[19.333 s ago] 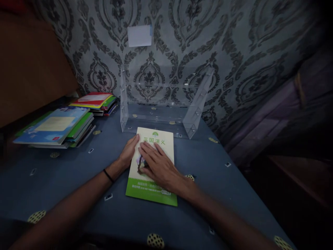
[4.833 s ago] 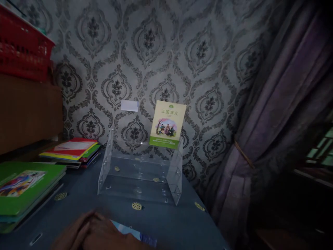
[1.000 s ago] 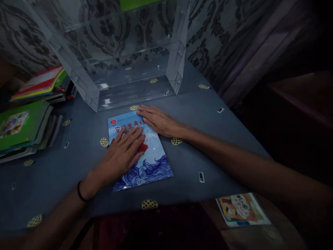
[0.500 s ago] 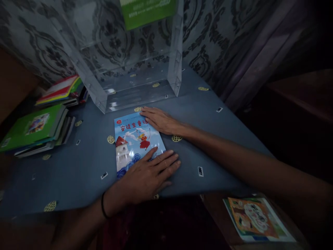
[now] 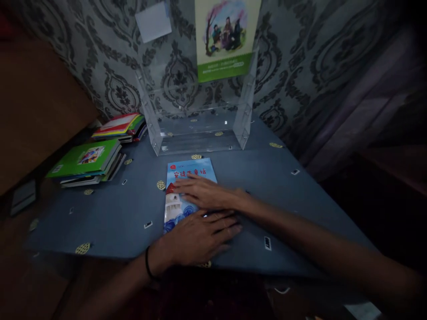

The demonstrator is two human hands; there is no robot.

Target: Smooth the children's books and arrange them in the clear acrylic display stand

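A blue picture-covered book point(image 5: 178, 202) with red Chinese characters lies flat on the blue tablecloth point(image 5: 126, 226), close to the table's front edge. My right hand point(image 5: 205, 192) rests flat across the middle of its cover, fingers stretched out to the left. Below it, my left hand point(image 5: 200, 235), with a black band at the wrist, lies over the book's lower right part, its fingers spread to the right. The two hands lie close together and hide much of the cover's picture. Neither hand grips anything.
Behind the book stands a clear acrylic rack point(image 5: 203, 142) with a green-and-cream book point(image 5: 230, 42) high on it. On the left are a book stack topped in green point(image 5: 85, 158) and another pile point(image 5: 118, 126) behind it. Patterned wallpaper point(image 5: 180, 78) backs the table.
My right hand has slid from the book's upper right edge down onto the middle of its cover. My left hand stays over the lower part. The view has shifted, showing more of the rack.
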